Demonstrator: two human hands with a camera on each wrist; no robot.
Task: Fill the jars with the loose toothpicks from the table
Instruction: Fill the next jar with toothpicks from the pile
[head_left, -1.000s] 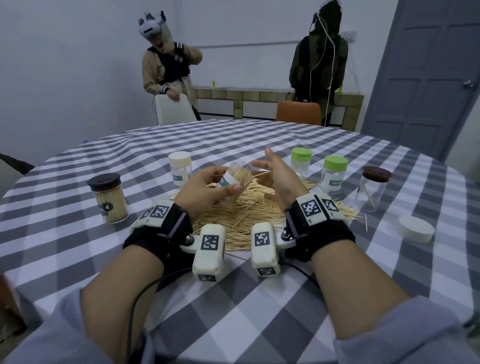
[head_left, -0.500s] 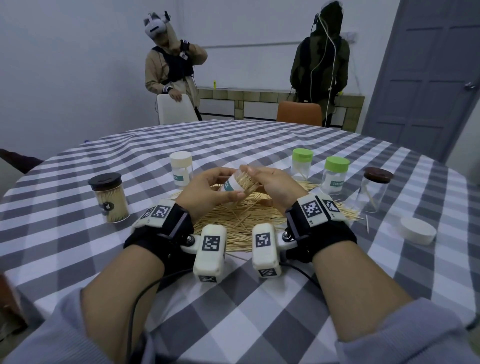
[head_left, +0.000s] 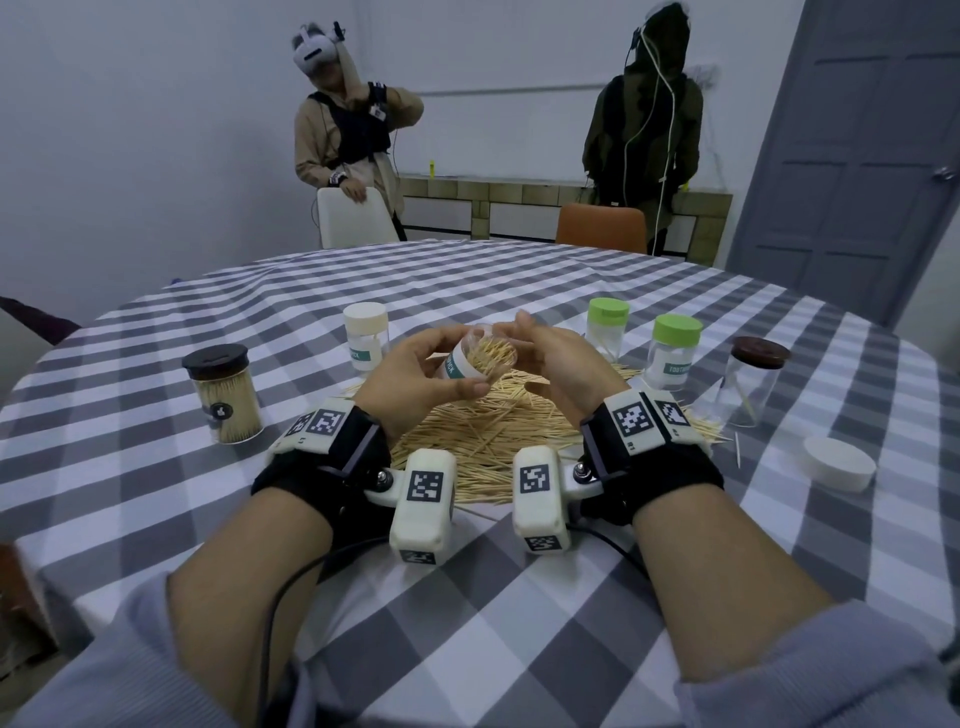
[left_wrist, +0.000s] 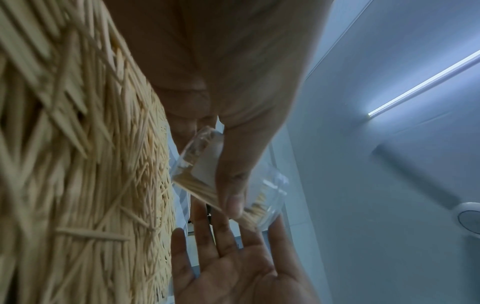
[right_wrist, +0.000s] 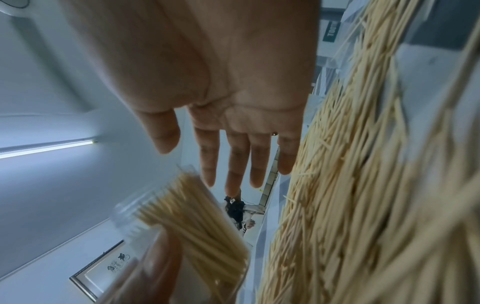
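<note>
My left hand (head_left: 415, 374) grips the open jar (head_left: 480, 358) round its labelled wall, thumb below and fingers above, tilted with its mouth toward my right hand (head_left: 558, 364). The jar hangs above the toothpick pile (head_left: 488, 431) on the bench (head_left: 519, 597), well filled with sticks packed roughly parallel. My right hand is spread, fingers straight and holding nothing, palm facing the mouth; whether the fingertips touch the rim I cannot tell.

Handling, as I judge it: the jar is clear plastic, light, stiff and smooth, so the mid-wall grip over the paper label suits it. At this tilt the sticks could slide out. The toothpicks are feather-light, stiff, brittle and pointed; loose ones are best pinched in an aligned bundle at mid-length, not by the tips.

Much of the pile remains. The white lid (head_left: 839, 463) lies apart on my right.
</note>
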